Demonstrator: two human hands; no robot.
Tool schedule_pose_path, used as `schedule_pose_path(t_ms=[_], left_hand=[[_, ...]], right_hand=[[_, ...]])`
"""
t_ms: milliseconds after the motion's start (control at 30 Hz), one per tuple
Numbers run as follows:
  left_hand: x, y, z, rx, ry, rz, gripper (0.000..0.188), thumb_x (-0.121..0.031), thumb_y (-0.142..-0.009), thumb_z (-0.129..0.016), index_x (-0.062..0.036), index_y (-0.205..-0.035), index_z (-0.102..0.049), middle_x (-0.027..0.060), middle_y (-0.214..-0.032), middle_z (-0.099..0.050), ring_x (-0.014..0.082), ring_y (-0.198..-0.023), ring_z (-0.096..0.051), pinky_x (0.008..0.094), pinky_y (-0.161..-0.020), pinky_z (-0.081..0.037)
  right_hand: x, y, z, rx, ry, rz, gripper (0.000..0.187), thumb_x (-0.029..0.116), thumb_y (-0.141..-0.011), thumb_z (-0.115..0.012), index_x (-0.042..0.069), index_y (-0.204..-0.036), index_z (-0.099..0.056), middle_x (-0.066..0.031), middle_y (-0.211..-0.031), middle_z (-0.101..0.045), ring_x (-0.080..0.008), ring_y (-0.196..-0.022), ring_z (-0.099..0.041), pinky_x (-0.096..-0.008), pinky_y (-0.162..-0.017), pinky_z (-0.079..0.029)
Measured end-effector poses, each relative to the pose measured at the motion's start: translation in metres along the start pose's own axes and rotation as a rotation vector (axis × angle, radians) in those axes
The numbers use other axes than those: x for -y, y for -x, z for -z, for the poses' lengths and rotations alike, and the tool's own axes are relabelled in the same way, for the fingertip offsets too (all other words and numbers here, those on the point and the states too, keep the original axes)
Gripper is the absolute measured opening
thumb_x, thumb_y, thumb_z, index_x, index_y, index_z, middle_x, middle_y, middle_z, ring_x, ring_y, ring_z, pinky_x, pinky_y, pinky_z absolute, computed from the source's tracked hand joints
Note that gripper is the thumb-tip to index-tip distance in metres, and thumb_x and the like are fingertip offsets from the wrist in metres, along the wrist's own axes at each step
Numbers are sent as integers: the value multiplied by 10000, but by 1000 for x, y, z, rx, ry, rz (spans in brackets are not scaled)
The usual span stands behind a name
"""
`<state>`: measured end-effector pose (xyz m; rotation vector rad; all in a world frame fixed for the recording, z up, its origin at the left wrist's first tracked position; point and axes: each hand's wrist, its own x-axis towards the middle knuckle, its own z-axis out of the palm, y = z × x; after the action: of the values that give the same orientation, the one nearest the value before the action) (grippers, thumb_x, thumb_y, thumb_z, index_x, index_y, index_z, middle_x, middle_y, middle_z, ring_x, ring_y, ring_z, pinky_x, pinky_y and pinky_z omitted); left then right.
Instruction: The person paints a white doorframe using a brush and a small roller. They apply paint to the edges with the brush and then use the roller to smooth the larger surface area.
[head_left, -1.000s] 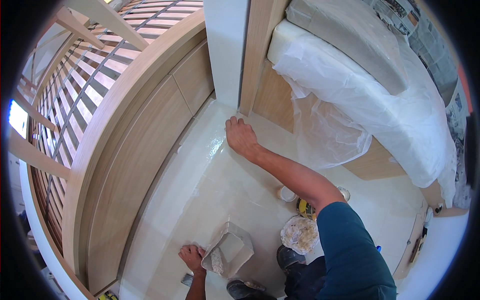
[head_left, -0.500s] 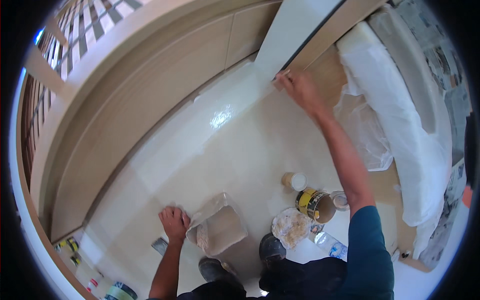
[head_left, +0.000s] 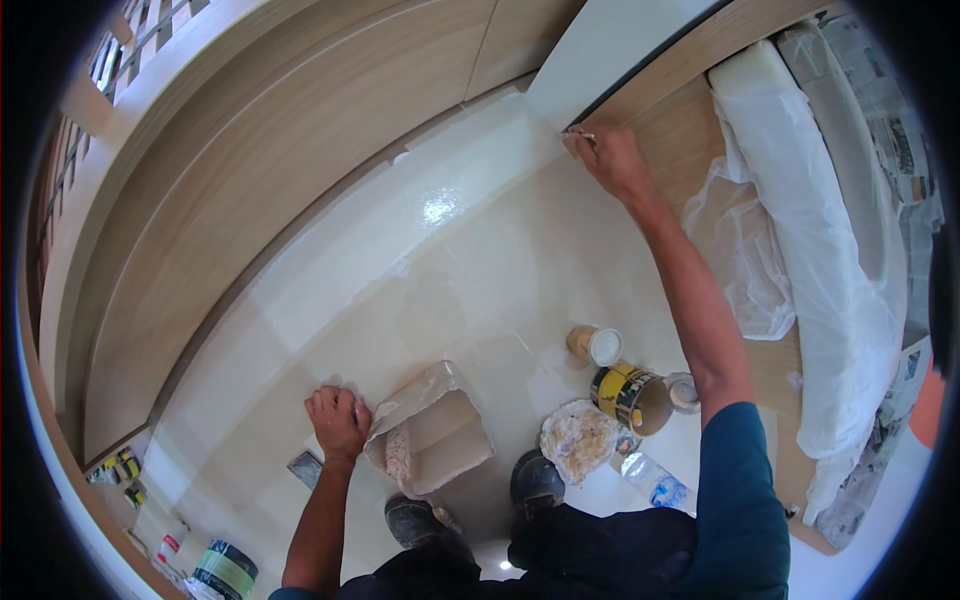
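Observation:
My right hand [head_left: 612, 165] reaches far forward to the floor, at the foot of a white panel [head_left: 610, 60]. Its fingers are pinched round a small pale tool [head_left: 588, 136], whose kind I cannot make out. My left hand [head_left: 338, 420] rests on the floor with curled fingers, close beside an open carton [head_left: 455, 440]. Whether anything is inside that fist is hidden. A pale, fuzzy, roller-like piece [head_left: 398, 456] leans inside the carton's left side. A glossy whitish wet strip [head_left: 330, 285] covers the floor along the wooden cabinet base [head_left: 290, 170].
Right of my shoes stand a small tub [head_left: 592, 345], a yellow-black can [head_left: 630, 398], a crusted whitish lump [head_left: 578, 443] and a clear bottle [head_left: 655, 480]. A dark flat piece [head_left: 305, 468] lies left. Plastic-wrapped padding [head_left: 800, 240] lines the right. Another can [head_left: 225, 570] stands lower left.
My right hand has shifted slightly right and forward along the panel's foot. The left hand has moved a little left and stays on the floor by the carton. The view has shifted slightly.

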<state>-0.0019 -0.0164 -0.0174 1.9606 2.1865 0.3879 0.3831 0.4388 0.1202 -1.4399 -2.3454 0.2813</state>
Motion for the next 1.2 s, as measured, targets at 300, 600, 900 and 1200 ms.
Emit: schedule_pose_path(t_ms=[300,600,900,1200], left_hand=[[-2,-4,2,5,19,8,167,-186,-832,-687,-65,-889,-588,141,-976,-528,356,-961,-508,496,-892,-388],[0,-3,0,4,11,7,165,-185,-833,-687,-66,-888,-587,142,-972,-526,359,-964,-506,502,-896,-388],[-1,-4,2,-20,19,-9,164,-180,-832,-688,-66,-891,-586,139,-973,-526,358,-962,-507,501,-882,-386],[-1,-3,5,3,7,4,163,-183,-840,-689,-65,-892,-589,137,-983,-529,356,-972,-505,498,-890,-384]], right_hand=[[-20,18,-10,-42,-126,-51,234,192,-982,-694,-16,-1069,-758,-263,-915,-722,-397,-791,-710,-444,-723,-548],[-18,20,-11,-46,-202,-122,227,184,-983,-695,2,-1107,-754,-254,-932,-733,-384,-794,-726,-425,-723,-563],[-17,19,-17,-96,-190,-49,227,158,-962,-702,-15,-1097,-760,-262,-996,-738,-388,-839,-736,-416,-753,-577],[-7,13,-16,-95,-195,-123,227,133,-936,-697,-19,-1090,-764,-251,-1037,-745,-394,-885,-736,-423,-789,-585]])
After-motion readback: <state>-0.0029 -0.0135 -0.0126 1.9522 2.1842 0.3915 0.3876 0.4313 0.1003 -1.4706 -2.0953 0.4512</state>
